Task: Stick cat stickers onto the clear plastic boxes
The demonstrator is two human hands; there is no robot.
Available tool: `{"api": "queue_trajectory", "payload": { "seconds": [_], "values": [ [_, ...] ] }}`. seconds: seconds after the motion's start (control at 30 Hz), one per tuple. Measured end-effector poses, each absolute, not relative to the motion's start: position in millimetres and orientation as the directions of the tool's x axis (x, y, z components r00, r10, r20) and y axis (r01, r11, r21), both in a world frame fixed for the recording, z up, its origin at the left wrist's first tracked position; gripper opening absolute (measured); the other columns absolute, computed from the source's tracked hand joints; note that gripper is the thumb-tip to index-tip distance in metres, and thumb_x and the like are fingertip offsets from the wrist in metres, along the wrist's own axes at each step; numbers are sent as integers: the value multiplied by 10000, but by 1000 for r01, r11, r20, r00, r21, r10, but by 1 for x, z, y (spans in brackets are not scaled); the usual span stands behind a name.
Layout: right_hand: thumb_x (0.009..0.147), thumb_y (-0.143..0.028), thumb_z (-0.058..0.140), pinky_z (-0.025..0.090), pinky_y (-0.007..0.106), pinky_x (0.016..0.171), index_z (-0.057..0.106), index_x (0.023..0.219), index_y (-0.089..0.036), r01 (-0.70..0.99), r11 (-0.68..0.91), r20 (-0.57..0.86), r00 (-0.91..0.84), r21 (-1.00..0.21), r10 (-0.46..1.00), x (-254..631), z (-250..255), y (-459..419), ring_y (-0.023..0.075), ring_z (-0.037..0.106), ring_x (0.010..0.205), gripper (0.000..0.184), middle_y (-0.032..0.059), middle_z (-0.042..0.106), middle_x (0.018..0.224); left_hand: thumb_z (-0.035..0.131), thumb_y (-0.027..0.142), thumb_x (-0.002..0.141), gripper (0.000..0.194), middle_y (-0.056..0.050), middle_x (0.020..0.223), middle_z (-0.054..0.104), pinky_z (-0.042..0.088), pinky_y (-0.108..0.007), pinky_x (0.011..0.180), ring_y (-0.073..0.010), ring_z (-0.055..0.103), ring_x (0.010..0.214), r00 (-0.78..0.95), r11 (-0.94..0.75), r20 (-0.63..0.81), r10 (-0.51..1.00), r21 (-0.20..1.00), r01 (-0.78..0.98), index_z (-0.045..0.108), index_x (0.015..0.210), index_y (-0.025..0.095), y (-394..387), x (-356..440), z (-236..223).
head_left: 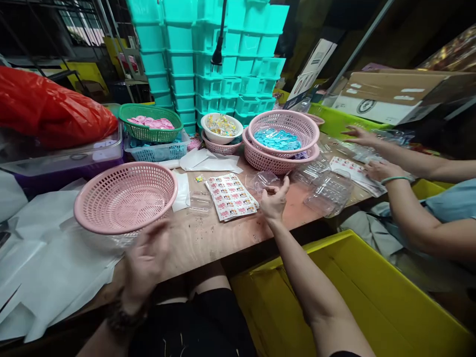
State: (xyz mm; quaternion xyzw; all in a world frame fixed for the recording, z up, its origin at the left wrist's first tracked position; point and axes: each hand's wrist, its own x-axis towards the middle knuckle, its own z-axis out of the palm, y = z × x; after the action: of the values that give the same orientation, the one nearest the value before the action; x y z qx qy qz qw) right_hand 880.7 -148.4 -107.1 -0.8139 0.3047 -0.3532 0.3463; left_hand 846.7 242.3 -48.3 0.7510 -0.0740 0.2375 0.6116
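Observation:
Blurred by motion, my left hand [147, 255] is over the table's front edge, just below an empty pink woven basket [126, 198]; its fingers are too smeared to read. My right hand [275, 201] is over the table with fingers apart and partly curled, and nothing shows in it. Just behind it lies a clear plastic case [265, 181]. Left of that hand is a stack of printed sticker sheets [232, 197]. Another clear case [201, 202] lies between the sheets and the basket, with a small yellow packet [200, 178] behind it.
Stacked pink baskets [282, 131] hold blue pieces, beside a white bowl [222, 129] of small packets and a green basket [150, 124] of pink pieces. Turquoise bins [208, 59] rise behind. Clear cases [329, 191] and a co-worker's hands [379, 171] are at right; a yellow bin [345, 292] stands below.

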Motion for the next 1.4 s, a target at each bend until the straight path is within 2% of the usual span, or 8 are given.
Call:
{"api": "queue_trajectory", "payload": {
  "seconds": [0.1, 0.17, 0.3, 0.47, 0.7, 0.97, 1.13, 1.4],
  "values": [
    [827, -247, 490, 549, 346, 838, 111, 1547, -81, -134, -618, 455, 560, -775, -693, 860, -104, -133, 202, 702, 864, 831, 99, 722, 985, 756, 383, 754, 438, -127, 1129, 703, 566, -409, 930, -243, 701, 997, 939, 59, -52, -340, 995, 76, 639, 1119, 172, 175, 834, -73],
    [852, -273, 515, 566, 338, 816, 128, 1548, -105, -72, -639, 488, 583, -765, -649, 843, -102, -114, 202, 713, 878, 814, 103, 728, 999, 790, 391, 728, 556, -148, 1254, 650, 555, -413, 940, -238, 699, 1014, 813, 151, -300, -499, 894, 423, 590, 1208, 193, 140, 835, -80],
    [903, -310, 563, 599, 350, 794, 138, 1553, -151, 95, -677, 565, 642, -730, -518, 813, -107, -55, 222, 737, 897, 793, 114, 749, 996, 761, 487, 747, 580, -145, 1382, 572, 540, -380, 961, -239, 685, 1070, 710, 336, -402, -578, 676, 656, 578, 1227, 218, 97, 848, -78],
    [955, -219, 512, 591, 378, 898, 103, 1570, -211, 399, -658, 668, 712, -639, -217, 792, -119, 10, 202, 742, 895, 738, 78, 749, 972, 693, 523, 807, 538, -132, 1228, 680, 529, -346, 963, -232, 671, 1088, 834, 532, -255, -489, 670, 517, 623, 1209, 173, 102, 852, -76],
    [841, -314, 719, 544, 334, 803, 719, 1046, -270, 362, -470, 518, 815, -805, -259, 779, -81, 2, 176, 605, 883, 209, 42, 594, 936, 660, 578, 821, 606, -137, 1158, 716, 548, -357, 855, -251, 696, 974, 855, 207, -293, -428, 889, 409, 626, 1236, 137, 187, 853, -100],
    [783, -461, 765, 477, 268, 705, 633, 810, -215, -36, 126, -28, 997, -991, 68, 801, -59, -5, 118, 565, 718, 280, -5, 626, 798, 742, 557, 733, 527, -116, 1131, 682, 386, -476, 1075, -342, 562, 1176, 973, -313, -164, -163, 944, 107, 741, 1086, 166, 221, 866, -100],
    [754, -440, 797, 466, 256, 689, 628, 817, -204, -115, 175, -85, 982, -978, 169, 808, -56, -3, 100, 552, 674, 297, -24, 603, 759, 632, 487, 871, 378, -77, 1089, 659, 498, -361, 903, -217, 605, 987, 957, -418, 254, -142, 861, -290, 722, 1131, 228, 221, 850, -79],
    [781, -468, 747, 469, 263, 659, 618, 817, -186, -104, 38, -97, 981, -994, 170, 813, -45, 10, 108, 547, 668, 313, -20, 587, 737, 636, 431, 897, 255, -25, 808, 682, 461, -289, 675, -146, 523, 674, 897, -290, 256, -361, 883, -369, 698, 824, 195, 226, 852, -66]
  ]
}}
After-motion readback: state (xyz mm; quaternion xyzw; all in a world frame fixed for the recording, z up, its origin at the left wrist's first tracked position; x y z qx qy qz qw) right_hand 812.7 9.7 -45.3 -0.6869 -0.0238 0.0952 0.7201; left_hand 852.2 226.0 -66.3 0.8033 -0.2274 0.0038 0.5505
